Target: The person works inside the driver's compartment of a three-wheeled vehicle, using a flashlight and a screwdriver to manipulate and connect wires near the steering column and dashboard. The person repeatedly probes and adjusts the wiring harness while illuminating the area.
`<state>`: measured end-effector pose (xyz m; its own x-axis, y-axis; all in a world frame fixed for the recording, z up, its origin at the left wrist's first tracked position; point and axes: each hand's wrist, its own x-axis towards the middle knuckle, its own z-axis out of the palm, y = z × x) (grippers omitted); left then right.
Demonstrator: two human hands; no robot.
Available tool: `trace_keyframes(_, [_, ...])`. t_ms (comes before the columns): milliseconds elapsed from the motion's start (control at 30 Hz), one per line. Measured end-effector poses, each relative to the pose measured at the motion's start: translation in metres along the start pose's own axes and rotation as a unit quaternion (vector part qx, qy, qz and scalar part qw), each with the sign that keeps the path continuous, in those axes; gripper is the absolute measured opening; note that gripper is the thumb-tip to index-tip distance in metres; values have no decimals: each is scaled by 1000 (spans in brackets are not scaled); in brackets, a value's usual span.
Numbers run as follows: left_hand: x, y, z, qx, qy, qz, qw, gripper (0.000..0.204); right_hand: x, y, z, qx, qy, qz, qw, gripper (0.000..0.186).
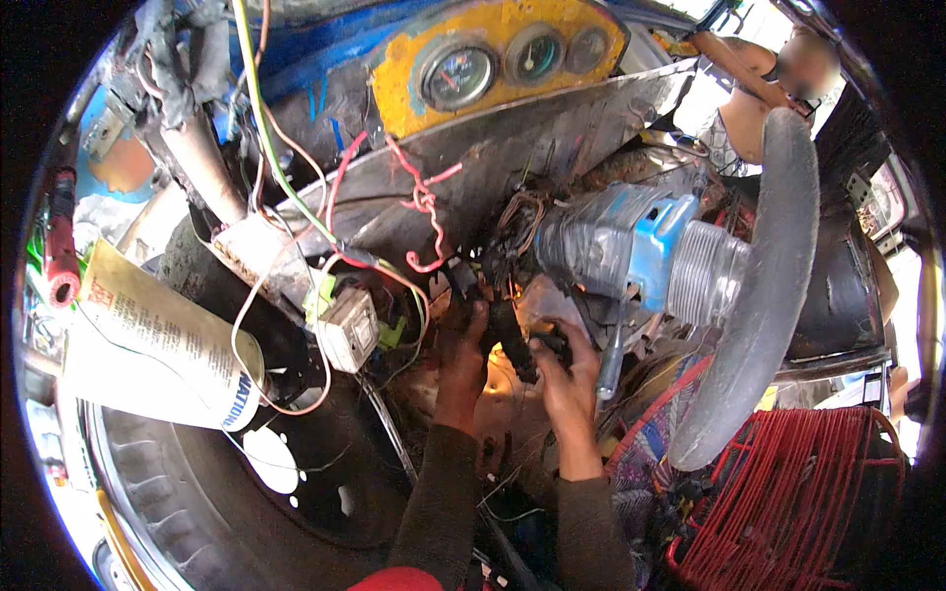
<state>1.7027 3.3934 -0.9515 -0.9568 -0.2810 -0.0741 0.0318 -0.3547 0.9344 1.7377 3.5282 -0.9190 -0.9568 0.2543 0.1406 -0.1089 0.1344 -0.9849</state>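
Both of my hands reach under the dashboard among wiring. My left hand [459, 369] is closed, fingers up against a black taped wire bundle [508, 335] that hangs between the hands. My right hand [570, 382] pinches a small dark piece between thumb and fingers, beside the lower end of that bundle; its kind is too dark to tell. A warm orange light glows behind the hands. Above them dangles a twisted red wire [426, 202]. A clear-handled screwdriver [611, 360] hangs or stands just right of my right hand.
The grey steering wheel [764, 286] and its tape-wrapped blue column [641, 246] lie to the right. Yellow gauge panel [503, 59] ahead; white switch box [349, 328], yellowish printed container [163, 340] and tyre [187, 492] left. A red corded chair [788, 492] and another person [754, 98] are right.
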Motion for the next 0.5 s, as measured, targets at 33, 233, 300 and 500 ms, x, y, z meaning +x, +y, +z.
trace_keyframes(33, [1, -1, -1, -15, -17, -23, 999, 38, 0, 1, 2, -32, -3, -11, 999, 39])
trace_keyframes(233, [4, -5, -1, -92, -32, -63, 993, 32, 13, 4, 16, -19, -5, -69, 997, 41])
trace_keyframes(300, [3, -4, -1, -65, -37, -61, 995, 31, 16, 6, 22, 6, 5, -91, 996, 39])
trace_keyframes(500, [-2, 2, 2, -1, -18, -34, 999, 29, 13, 6, 26, 1, 7, -62, 998, 36])
